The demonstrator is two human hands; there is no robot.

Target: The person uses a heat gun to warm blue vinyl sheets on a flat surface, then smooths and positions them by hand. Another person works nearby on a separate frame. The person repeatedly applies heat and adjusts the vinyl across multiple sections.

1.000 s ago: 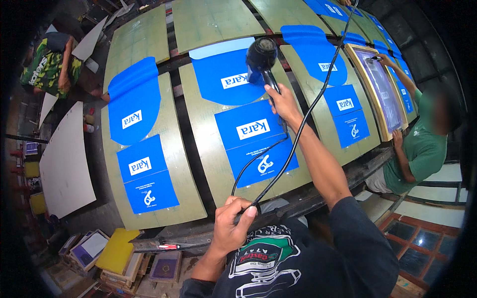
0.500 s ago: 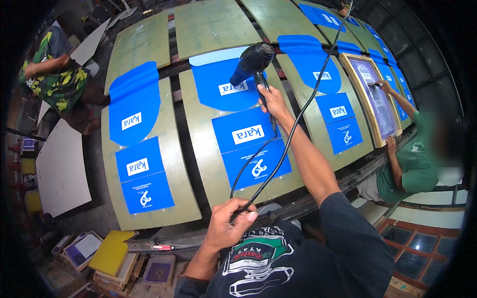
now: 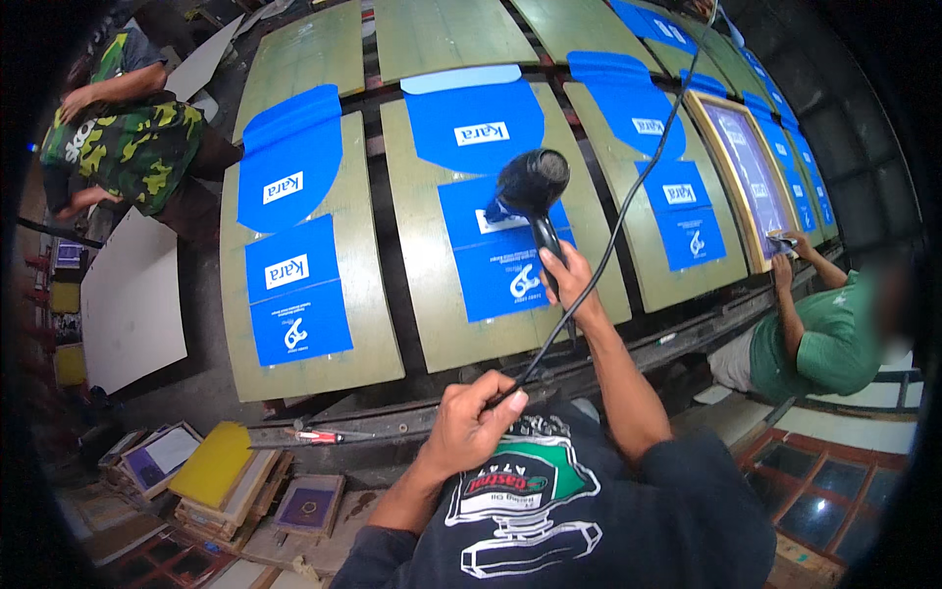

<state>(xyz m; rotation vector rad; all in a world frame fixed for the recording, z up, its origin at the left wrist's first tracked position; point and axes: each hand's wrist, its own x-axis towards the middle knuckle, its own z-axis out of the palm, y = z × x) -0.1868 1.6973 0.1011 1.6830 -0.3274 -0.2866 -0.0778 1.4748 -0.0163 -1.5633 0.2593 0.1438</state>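
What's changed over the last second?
The hair dryer moved nearer, from over the upper rounded blue piece to over the lower blue piece. A co-worker's hand moved to the wooden frame's near end. Unchanged: right hand grips the dryer, left hand holds the cord.

Black hair dryer, blue panels (white-printed), olive boards.

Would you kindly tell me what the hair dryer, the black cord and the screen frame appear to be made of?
The hair dryer looks like hard black plastic, somewhat glossy, given its rounded shell and highlights. The black cord seems sheathed in smooth rubber or plastic, since it curves freely. The screen frame is probably wood: pale tan, square-edged rails.
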